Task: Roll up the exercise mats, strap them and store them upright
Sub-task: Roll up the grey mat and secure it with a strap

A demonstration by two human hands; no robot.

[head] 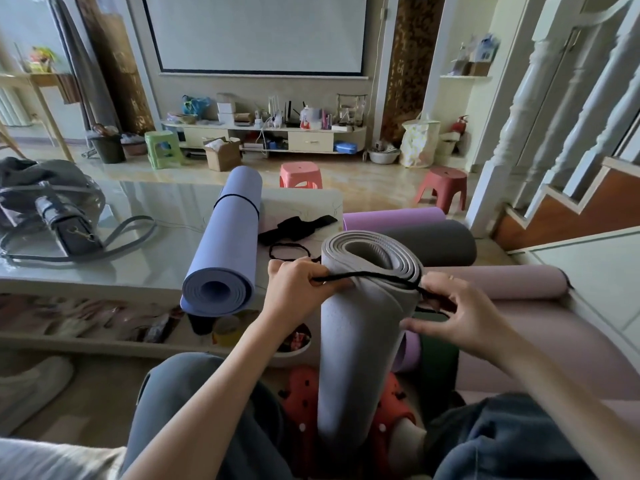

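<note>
A rolled grey mat (360, 341) stands upright between my knees. A black elastic strap (367, 276) is stretched across its top end. My left hand (298, 289) pinches the strap at the roll's left side. My right hand (453, 313) holds the strap's other end at the right side, fingers spread. A rolled blue mat (228, 237) with a black band round it lies on the glass table (149, 247). Purple (391, 218), dark grey (446, 242) and pink (498, 282) rolled mats lie behind the grey one.
More black straps (294, 230) lie on the table beside the blue mat. A grey bag (45, 209) sits on the table's left. Red stools (300, 174) stand on the floor beyond. A staircase (568, 188) rises at the right.
</note>
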